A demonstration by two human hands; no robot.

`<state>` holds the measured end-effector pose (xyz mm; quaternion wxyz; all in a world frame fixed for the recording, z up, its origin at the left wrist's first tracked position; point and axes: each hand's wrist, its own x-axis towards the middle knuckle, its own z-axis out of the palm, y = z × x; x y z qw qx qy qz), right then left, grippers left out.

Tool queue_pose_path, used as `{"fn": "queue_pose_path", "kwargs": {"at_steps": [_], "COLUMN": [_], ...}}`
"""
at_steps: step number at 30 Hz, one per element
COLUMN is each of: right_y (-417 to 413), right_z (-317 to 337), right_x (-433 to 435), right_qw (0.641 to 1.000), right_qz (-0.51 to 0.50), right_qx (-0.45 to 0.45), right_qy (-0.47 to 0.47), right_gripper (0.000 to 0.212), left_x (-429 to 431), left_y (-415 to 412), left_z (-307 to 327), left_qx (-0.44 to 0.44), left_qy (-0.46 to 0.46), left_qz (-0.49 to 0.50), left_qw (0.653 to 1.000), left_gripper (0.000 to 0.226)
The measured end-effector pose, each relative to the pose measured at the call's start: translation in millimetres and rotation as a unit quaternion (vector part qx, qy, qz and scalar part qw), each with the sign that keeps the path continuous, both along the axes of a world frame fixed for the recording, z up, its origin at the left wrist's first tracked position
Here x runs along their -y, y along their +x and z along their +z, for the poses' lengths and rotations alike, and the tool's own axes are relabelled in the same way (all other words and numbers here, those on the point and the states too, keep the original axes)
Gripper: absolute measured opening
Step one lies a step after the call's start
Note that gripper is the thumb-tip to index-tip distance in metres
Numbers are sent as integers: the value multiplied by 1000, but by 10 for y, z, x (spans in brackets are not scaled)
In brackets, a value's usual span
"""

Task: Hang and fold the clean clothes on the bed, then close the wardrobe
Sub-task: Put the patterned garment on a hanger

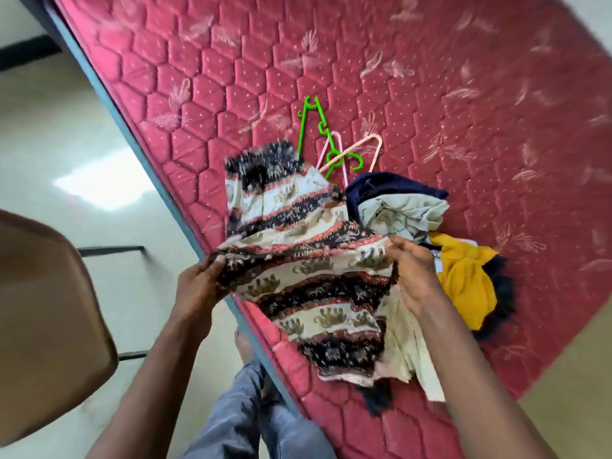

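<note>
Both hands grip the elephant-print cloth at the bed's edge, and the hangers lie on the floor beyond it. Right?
Not quite: the head view shows the hangers lying on the red mattress, not the floor. The left hand and right hand do both grip the elephant-print cloth at the bed's edge.

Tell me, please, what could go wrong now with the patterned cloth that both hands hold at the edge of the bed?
1. The left hand holds the patterned cloth beyond the mattress edge; if that grip slips, this side may drop to the floor.
2. The cloth's far end is close to the tangled hangers; a hook might catch it when lifted.
3. The right hand is right beside the yellow garment; it may be dragged along.
</note>
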<state>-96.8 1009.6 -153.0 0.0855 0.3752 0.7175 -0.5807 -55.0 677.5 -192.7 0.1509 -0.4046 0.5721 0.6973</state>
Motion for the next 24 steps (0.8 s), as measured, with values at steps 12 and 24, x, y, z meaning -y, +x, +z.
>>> {"fn": "queue_pose_path", "kwargs": {"at_steps": [12,24], "right_y": [441,410], "right_z": [1686,2287], "right_x": [-102,-256], "right_qw": [970,976], "right_qz": [12,17], "right_qx": [-236,-111], "right_qy": [-46,-186], "right_gripper": [24,36], "left_x": [194,88], "left_y": [-99,-398], "left_z": [2158,3027], "left_qx": [-306,-268], "left_qy": [-186,-138], "left_qz": [0,-123], "left_qw": [934,945], "left_gripper": [24,34]}}
